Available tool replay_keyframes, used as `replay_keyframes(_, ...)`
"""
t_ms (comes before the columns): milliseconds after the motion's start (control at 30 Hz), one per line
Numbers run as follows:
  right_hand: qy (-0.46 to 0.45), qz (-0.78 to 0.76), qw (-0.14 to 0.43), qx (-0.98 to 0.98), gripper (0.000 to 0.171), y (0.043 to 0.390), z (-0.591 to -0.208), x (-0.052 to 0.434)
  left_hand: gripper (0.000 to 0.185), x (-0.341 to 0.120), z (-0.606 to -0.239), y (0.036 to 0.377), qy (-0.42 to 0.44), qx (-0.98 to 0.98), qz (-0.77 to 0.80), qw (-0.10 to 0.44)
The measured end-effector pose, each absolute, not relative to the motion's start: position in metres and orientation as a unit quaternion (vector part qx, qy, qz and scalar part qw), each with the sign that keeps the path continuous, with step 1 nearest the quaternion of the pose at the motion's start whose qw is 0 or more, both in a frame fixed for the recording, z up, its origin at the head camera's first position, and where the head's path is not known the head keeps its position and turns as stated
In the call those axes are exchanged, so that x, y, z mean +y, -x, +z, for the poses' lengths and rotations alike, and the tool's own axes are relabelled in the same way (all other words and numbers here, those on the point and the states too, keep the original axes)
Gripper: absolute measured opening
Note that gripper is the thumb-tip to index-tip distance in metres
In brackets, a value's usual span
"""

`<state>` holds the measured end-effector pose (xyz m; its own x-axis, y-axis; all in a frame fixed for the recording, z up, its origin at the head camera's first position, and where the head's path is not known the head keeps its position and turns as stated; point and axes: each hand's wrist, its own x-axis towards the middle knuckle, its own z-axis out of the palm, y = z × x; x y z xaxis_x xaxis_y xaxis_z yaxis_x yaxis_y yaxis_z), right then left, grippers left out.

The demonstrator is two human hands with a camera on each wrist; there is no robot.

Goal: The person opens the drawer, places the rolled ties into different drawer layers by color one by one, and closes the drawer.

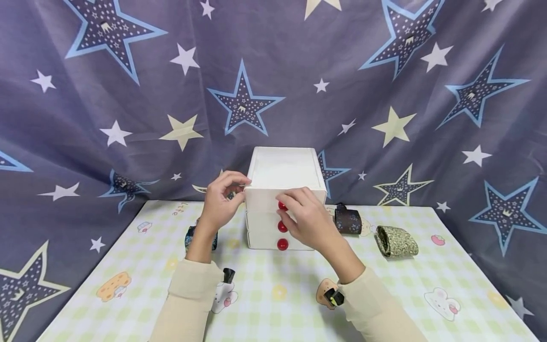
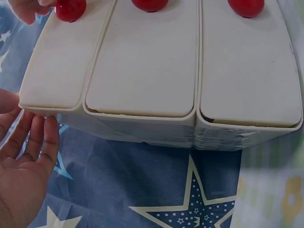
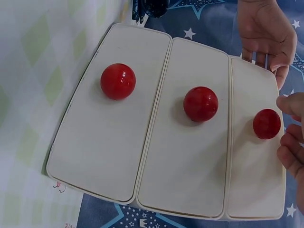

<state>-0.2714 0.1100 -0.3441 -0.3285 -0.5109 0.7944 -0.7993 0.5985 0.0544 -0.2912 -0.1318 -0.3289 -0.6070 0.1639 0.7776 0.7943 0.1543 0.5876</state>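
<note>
A white three-drawer cabinet (image 1: 285,168) stands on the table, with one round red knob on each drawer front; all the drawers are closed. At its upper left corner, my left hand (image 1: 224,197) touches the edge, its fingers extended along the side wall in the left wrist view. My right hand (image 1: 307,216) is in front of the top drawer, with thumb and fingers spread around the top red knob (image 3: 266,124). A gap shows between the fingertips and this knob in the right wrist view. Below it are the middle knob (image 1: 282,226) and the bottom knob (image 1: 282,244).
To the right of the cabinet lie a dark patterned roll (image 1: 348,222) and a green patterned roll (image 1: 396,241). A blue-black patterned item (image 1: 215,241) sits partly hidden behind my left wrist. A star-printed curtain (image 1: 273,71) hangs behind the checked tablecloth (image 1: 265,294).
</note>
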Motion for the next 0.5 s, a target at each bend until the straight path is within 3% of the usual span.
replay_keyframes(500, -0.424, 0.139, 0.406, -0.797, 0.028, 0.2754, -0.3461, 0.1041, 0.025, -0.1341, -0.3288, 0.2895, 0.345, -0.712, -0.538, 0.29)
